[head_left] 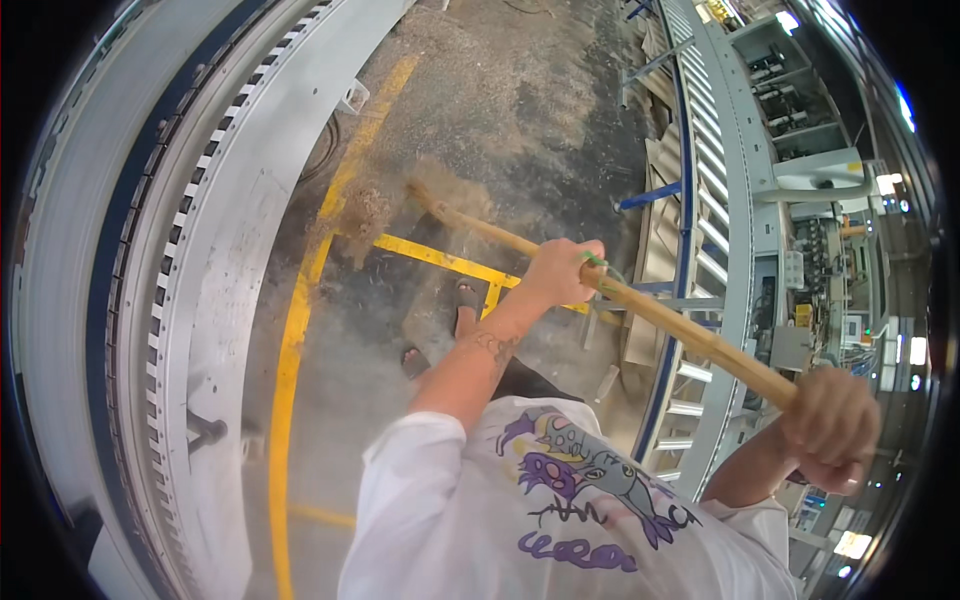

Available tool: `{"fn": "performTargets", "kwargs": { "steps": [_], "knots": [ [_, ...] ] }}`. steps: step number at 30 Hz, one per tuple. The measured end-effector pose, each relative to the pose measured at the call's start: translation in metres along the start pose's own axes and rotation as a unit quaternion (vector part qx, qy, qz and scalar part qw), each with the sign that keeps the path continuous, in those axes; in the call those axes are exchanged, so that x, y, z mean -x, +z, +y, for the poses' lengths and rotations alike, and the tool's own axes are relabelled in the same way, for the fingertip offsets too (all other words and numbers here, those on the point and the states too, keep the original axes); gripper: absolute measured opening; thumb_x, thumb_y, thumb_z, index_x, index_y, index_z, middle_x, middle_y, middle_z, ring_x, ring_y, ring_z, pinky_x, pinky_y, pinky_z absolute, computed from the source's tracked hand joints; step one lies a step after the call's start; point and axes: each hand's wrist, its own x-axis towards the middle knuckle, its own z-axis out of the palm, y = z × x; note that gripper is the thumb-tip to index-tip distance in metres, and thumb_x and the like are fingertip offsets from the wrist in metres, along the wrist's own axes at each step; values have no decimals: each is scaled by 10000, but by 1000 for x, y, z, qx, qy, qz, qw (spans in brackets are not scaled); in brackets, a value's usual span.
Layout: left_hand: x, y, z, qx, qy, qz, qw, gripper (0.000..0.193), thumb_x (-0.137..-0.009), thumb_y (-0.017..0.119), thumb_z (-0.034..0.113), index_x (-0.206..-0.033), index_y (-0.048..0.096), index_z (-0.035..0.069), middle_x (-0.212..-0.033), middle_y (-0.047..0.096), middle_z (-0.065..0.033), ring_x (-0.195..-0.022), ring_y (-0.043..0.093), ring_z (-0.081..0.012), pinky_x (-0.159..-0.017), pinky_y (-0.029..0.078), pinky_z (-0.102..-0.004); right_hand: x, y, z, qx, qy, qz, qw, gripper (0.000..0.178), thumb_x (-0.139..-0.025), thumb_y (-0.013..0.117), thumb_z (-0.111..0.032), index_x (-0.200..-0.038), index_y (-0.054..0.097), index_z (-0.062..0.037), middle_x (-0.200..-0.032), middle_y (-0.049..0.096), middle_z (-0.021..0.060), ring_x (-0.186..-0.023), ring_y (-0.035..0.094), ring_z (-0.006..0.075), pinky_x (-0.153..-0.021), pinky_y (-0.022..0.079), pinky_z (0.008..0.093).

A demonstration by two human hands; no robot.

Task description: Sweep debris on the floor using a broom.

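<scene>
A broom with a long bamboo handle (690,335) slants across my front, from upper left to lower right. My left hand (565,272) is wrapped round the middle of the handle, beside a green tie (600,262). Farther up the handle, near its right end, my right hand (830,425) is closed in a fist. The far end of the broom reaches the floor (480,110) near a yellow line, among brown shavings and dust (365,212). Bristles and debris blur together there, so the broom head's outline cannot be made out.
A long white machine with a toothed track (200,160) runs along the left. To the right stands a roller conveyor (705,150) with blue legs (650,196); flat boards (655,230) lie beneath it. Yellow lines (290,370) mark the floor near my sandalled feet (467,298).
</scene>
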Motion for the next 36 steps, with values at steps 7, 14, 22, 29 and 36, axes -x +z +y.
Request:
{"fn": "performTargets", "kwargs": {
  "steps": [7, 14, 22, 29, 36],
  "knots": [
    [31, -16, 74, -51, -146, -31, 987, 323, -744, 779, 251, -965, 553, 187, -647, 636, -95, -614, 649, -379, -533, 484, -453, -50, -107, -41, -283, -52, 40, 957, 263, -794, 643, 1, -560, 588, -105, -439, 543, -12, -309, 451, 60, -293, 428, 200],
    [86, 16, -18, -124, -335, 30, 934, 196, -872, 724, 207, -843, 553, 116, -613, 604, -123, -580, 636, -371, -510, 473, -454, -40, -176, 162, -161, 136, 133, 968, 255, -1019, 517, -177, -774, 522, -107, -539, 486, -29, -370, 410, 67, -326, 403, 191],
    [-54, 144, -70, -39, -138, 72, 987, 281, -736, 790, 243, -812, 537, 147, -573, 580, -97, -508, 617, -356, -458, 481, -461, -58, -319, 32, -36, 145, 157, 976, 297, -870, 537, -39, -608, 479, -166, -477, 439, -56, -364, 417, 39, -365, 418, 167],
    [-205, 179, -120, -16, 13, 58, 998, 210, -716, 745, 216, -780, 559, 143, -567, 593, -86, -588, 656, -349, -524, 509, -454, -59, -304, 11, 100, 41, 49, 993, 295, -758, 534, -99, -503, 428, -202, -451, 435, -68, -365, 426, 42, -402, 391, 164],
    [-235, 153, -85, -16, 10, 9, 1000, 168, -733, 720, 193, -808, 579, 143, -600, 619, -109, -642, 651, -386, -581, 511, -487, -54, -331, -17, 15, -87, 16, 996, 238, -719, 709, -225, -534, 582, -145, -489, 539, -50, -427, 520, 36, -415, 407, 143]
  ]
}}
